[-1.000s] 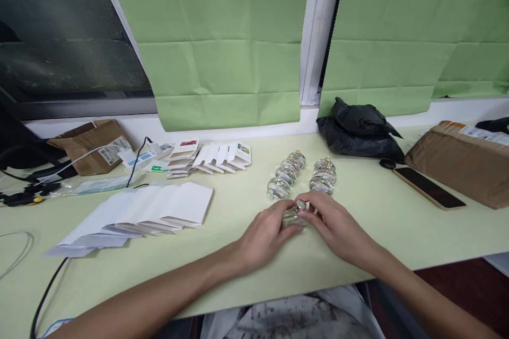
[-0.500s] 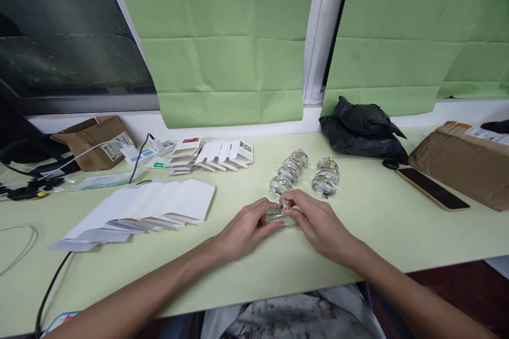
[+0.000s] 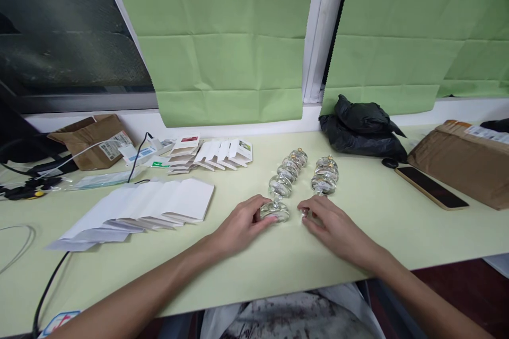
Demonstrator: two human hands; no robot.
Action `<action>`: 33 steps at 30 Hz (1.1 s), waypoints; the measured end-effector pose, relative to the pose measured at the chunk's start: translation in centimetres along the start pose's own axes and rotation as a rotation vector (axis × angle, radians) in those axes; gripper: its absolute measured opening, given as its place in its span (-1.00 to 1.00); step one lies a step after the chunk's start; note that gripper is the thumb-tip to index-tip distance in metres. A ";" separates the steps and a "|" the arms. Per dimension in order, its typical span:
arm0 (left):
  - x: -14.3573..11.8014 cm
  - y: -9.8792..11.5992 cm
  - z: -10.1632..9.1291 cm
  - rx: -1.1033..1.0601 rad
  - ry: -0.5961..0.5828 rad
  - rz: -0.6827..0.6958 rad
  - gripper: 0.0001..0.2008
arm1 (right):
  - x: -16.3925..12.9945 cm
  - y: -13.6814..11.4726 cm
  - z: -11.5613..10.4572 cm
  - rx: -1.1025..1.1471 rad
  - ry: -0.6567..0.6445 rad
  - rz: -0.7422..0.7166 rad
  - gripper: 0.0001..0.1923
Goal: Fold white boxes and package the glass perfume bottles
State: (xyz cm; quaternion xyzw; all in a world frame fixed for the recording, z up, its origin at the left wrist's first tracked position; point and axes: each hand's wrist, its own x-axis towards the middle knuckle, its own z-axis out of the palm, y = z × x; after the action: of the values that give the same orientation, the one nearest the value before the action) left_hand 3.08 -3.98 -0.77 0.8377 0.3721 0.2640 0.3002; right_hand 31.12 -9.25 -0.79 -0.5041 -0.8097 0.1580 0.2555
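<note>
My left hand (image 3: 241, 224) is closed round the left side of a clear round glass perfume bottle (image 3: 280, 214), which rests on the table with a silvery sprayer neck on top. Just to its right, my right hand (image 3: 337, 229) pinches a small shiny clear cap (image 3: 305, 212), mostly hidden by the fingers. Beyond the left hand runs a row of similar glass bottles (image 3: 280, 186). A second, shorter row of bottles (image 3: 324, 183) stands behind the right hand; the far bottles in both show gold-coloured necks.
Folded white boxes (image 3: 185, 202) lie fanned out on the left, with smaller printed boxes (image 3: 226, 152) behind them. A black plastic bag (image 3: 363, 130), a phone (image 3: 432, 188) and a brown parcel (image 3: 457, 161) lie on the right. An opened carton (image 3: 91, 143) and cables are at the back left.
My right hand has come away from the bottle's top and moved right, with the small cap in its fingers. The bottle, in my left hand, has shifted slightly left.
</note>
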 end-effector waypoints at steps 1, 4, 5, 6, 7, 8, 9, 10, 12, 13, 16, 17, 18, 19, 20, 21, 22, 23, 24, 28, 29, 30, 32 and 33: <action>0.0 0.0 -0.1 0.002 0.006 -0.006 -0.69 | -0.3 0.0 0.3 -0.006 -0.013 0.006 -0.78; 0.1 0.0 -0.1 0.005 0.018 -0.019 -0.67 | -0.4 -0.5 0.2 -0.038 -0.029 0.005 -0.72; 0.1 0.0 -0.1 0.005 0.019 -0.020 -0.66 | -0.1 -0.9 -0.1 -0.056 -0.013 -0.006 -0.69; 0.1 0.0 -0.1 0.005 0.021 -0.018 -0.64 | 0.3 -1.4 -0.4 -0.073 0.017 -0.023 -0.66; 0.1 0.0 -0.1 0.005 0.020 -0.013 -0.62 | 0.9 -1.9 -0.8 -0.087 0.060 -0.052 -0.66; 0.1 0.0 -0.1 0.006 0.019 -0.005 -0.61 | 1.6 -2.5 -1.0 -0.086 0.088 -0.085 -0.68; 0.1 0.0 -0.1 0.008 0.016 0.006 -0.62 | 2.3 -3.1 -1.3 -0.076 0.097 -0.135 -0.70; 0.1 0.0 -0.1 0.012 0.014 0.017 -0.65 | 3.1 -3.7 -1.4 -0.066 0.080 -0.188 -0.72; 0.1 -0.1 -0.1 0.022 0.011 0.033 -0.71 | 4.6 -4.6 -1.4 -0.063 0.028 -0.250 -0.80; 0.1 -0.1 -0.1 0.026 0.012 0.034 -0.72 | 5.2 -5.0 -1.3 -0.079 -0.001 -0.257 -0.85; 0.2 -0.2 0.0 0.031 0.018 0.035 -0.73 | 6.4 -5.6 -1.1 -0.174 -0.055 -0.244 -0.91; 0.2 -0.2 0.0 0.032 0.021 0.040 -0.73 | 6.5 -5.7 -1.1 -0.207 -0.062 -0.243 -0.91; 0.2 -0.2 0.0 0.032 0.023 0.045 -0.72 | 6.5 -5.7 -1.1 -0.233 -0.068 -0.245 -0.91; 0.2 -0.2 -0.1 0.032 0.026 0.051 -0.72 | 6.5 -5.7 -1.2 -0.250 -0.075 -0.254 -0.89; 0.2 -0.3 -0.1 0.032 0.028 0.055 -0.72 | 6.5 -5.6 -1.2 -0.259 -0.082 -0.264 -0.88; 0.2 -0.3 -0.1 0.031 0.029 0.057 -0.72 | 6.4 -5.5 -1.3 -0.263 -0.087 -0.273 -0.86; 0.3 -0.3 -0.1 0.031 0.027 0.058 -0.72 | 6.3 -5.5 -1.3 -0.261 -0.092 -0.278 -0.85; 0.3 -0.3 -0.1 0.032 0.024 0.059 -0.71 | 6.3 -5.4 -1.3 -0.256 -0.093 -0.280 -0.85; 0.3 -0.3 -0.1 0.033 0.020 0.060 -0.70 | 6.3 -5.3 -1.3 -0.249 -0.091 -0.279 -0.86; 0.2 -0.3 -0.1 0.040 0.017 0.058 -0.68 | 6.5 -5.7 -1.9 -0.130 -0.052 -0.253 -0.87; 0.2 -0.2 -0.1 0.041 0.018 0.059 -0.67 | 6.7 -5.9 -2.2 -0.082 -0.045 -0.247 -0.86; 0.2 -0.2 -0.1 0.042 0.019 0.057 -0.67 | 6.8 -6.1 -2.6 -0.041 -0.040 -0.245 -0.85; 0.2 -0.1 -0.2 0.044 0.020 0.049 -0.69 | 6.8 -6.2 -3.5 -0.008 -0.020 -0.240 -0.84; 0.2 0.0 -0.2 0.045 0.021 0.042 -0.69 | 6.6 -6.1 -4.1 -0.014 -0.002 -0.232 -0.84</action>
State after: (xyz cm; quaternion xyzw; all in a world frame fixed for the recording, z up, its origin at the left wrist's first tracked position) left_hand 3.08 -3.71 -0.60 0.8490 0.3634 0.2707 0.2718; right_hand 26.57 -6.04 7.35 -0.4087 -0.8639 0.1220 0.2677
